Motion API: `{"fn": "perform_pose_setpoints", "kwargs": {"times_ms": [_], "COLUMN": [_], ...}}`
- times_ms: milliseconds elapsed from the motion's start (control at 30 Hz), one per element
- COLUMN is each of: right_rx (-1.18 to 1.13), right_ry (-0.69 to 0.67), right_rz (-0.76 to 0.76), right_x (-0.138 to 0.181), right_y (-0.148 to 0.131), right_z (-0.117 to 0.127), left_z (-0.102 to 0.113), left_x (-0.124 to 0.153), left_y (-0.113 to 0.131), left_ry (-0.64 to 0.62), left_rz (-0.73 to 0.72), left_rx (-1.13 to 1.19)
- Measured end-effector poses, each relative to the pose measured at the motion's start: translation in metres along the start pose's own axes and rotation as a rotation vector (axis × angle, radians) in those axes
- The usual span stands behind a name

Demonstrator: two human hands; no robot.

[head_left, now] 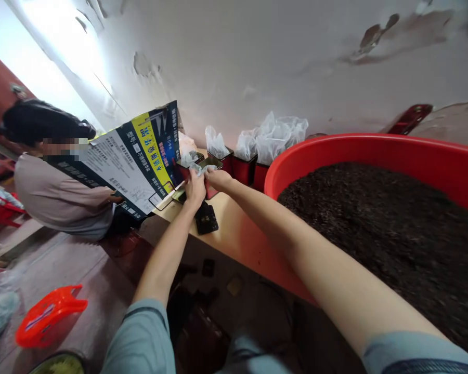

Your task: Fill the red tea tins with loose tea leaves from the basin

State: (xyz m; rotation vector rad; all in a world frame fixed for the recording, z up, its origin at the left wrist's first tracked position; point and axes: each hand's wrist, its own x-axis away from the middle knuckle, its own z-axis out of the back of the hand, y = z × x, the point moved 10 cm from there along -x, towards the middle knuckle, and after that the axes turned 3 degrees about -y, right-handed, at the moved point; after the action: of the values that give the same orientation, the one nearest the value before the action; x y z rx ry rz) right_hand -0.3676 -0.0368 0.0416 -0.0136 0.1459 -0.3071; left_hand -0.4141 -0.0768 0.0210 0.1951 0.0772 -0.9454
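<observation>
Both arms reach far forward over a wooden table edge (226, 228). My left hand (195, 188) and my right hand (217, 179) meet at a small red tin (210, 191). Their fingers are closed on the clear plastic bag liner (198, 167) at its mouth. A black flat object (206, 219) lies on the table just below my left hand. More red tins (244, 169) lined with clear bags stand in a row against the wall behind.
A big red basin (374, 150) full of dark loose tea (374, 223) fills the right side. A printed cardboard box (136, 156) stands at left, with a seated person (54, 192) beyond it. An orange plastic stool (47, 314) lies on the floor.
</observation>
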Motion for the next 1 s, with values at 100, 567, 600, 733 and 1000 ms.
{"fn": "perform_pose_setpoints", "kwargs": {"times_ms": [100, 567, 600, 733, 1000], "right_rx": [0.104, 0.575, 0.588, 0.468, 0.106], "right_ry": [-0.102, 0.634, 0.642, 0.421, 0.007], "right_rz": [0.005, -0.161, -0.2, -0.381, -0.446], "right_x": [0.021, 0.322, 0.34, 0.386, 0.439], "right_y": [0.007, -0.026, -0.027, 0.011, 0.094], "right_z": [0.01, 0.259, 0.262, 0.231, 0.092], "left_z": [0.008, 0.221, 0.217, 0.173, 0.032], "left_x": [0.011, 0.195, 0.2, 0.206, 0.206], "left_y": [0.009, 0.138, 0.155, 0.229, 0.302], "left_ry": [0.011, 0.599, 0.564, 0.306, -0.282], "left_rz": [-0.102, -0.816, -0.878, -1.17, -1.279], "left_rx": [0.032, 0.377, 0.388, 0.437, 0.311]}}
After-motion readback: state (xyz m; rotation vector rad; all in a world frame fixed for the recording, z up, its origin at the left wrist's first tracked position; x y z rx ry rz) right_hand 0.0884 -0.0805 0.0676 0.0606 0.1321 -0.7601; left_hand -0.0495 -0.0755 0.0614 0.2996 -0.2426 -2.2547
